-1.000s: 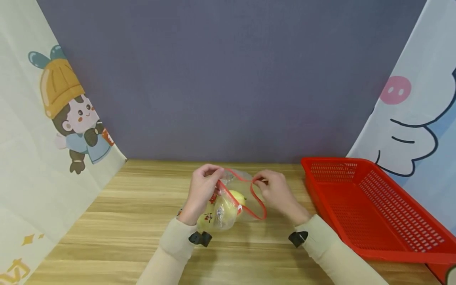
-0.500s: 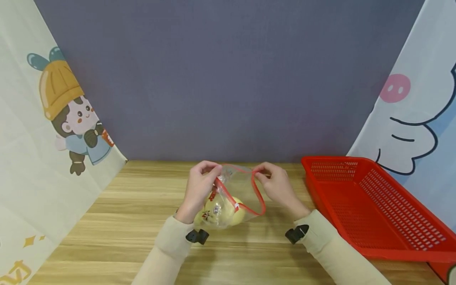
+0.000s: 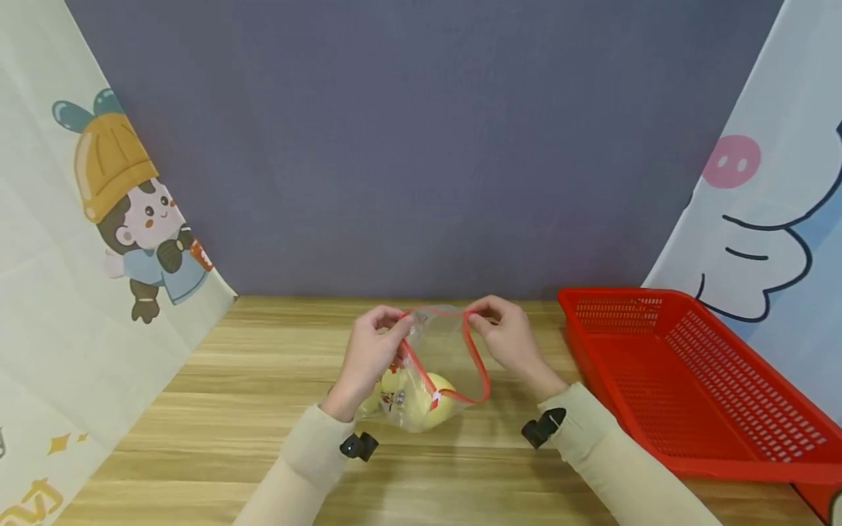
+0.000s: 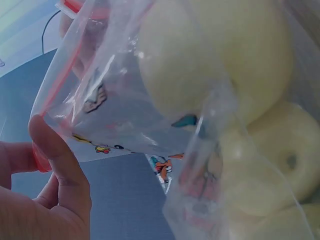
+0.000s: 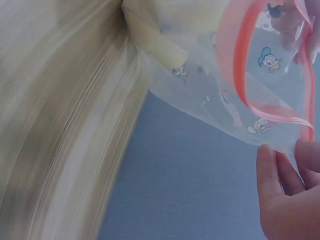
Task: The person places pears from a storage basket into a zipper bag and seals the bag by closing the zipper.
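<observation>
A clear zip bag (image 3: pixel 450 351) with a red zip rim and cartoon prints is held up above the table, its mouth spread wide. My left hand (image 3: pixel 368 354) pinches the rim on the left side. On the opposite side my right hand (image 3: pixel 509 340) pinches the rim between thumb and fingers. At the near corner of the mouth sits a white slider (image 3: pixel 436 399). Several pale yellow round fruits (image 4: pixel 215 55) lie inside the bag, seen large in the left wrist view. In the right wrist view, the fingertips (image 5: pixel 265 155) meet the zip strip.
A red perforated plastic basket (image 3: pixel 671 387) stands on the right of the wooden table (image 3: pixel 217 409). Behind the table rises a dark grey-blue panel (image 3: pixel 421 153). Cartoon-printed cloths hang at both sides.
The bag's mouth is spread taller, with the right hand raised slightly. The fruit nearest the slider has shifted down toward me. Both hands keep their pinch on the rim.
</observation>
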